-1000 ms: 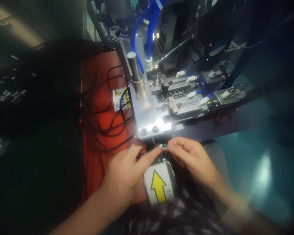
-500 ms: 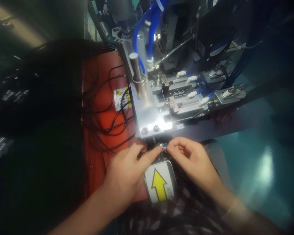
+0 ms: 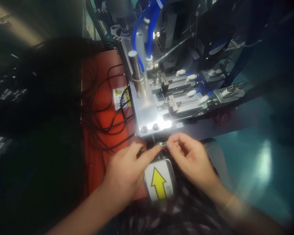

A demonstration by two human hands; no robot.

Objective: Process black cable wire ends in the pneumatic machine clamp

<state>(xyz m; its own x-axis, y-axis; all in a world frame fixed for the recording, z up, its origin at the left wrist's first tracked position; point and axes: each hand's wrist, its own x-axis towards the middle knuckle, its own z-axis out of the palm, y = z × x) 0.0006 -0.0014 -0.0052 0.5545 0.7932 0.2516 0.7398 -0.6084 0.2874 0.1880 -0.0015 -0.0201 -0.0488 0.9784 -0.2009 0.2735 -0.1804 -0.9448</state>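
My left hand (image 3: 126, 168) is closed on a black cable (image 3: 142, 152), its index finger reaching out along it. From that fingertip a short fan of thin coloured wires (image 3: 164, 146) sticks out, with a red one bending down apart from the others. My right hand (image 3: 189, 156) pinches the free ends of the greenish wires between thumb and index finger. Both hands are just in front of the machine's bright metal plate (image 3: 149, 117). Below the fingertips lies a white panel with a yellow arrow (image 3: 158, 182). The wires are too small to count.
A machine with metal slides (image 3: 183, 104), white fittings and blue air hoses (image 3: 150, 36) rises ahead. Left of it, black cables lie over an orange-red surface (image 3: 100, 120) with a warning label (image 3: 122, 98). A dark mass of cables (image 3: 49, 81) hangs at far left.
The red wire now stands out more clearly from the others, lower down. Both hands keep nearly the same place and grip; the whole view has shifted slightly.
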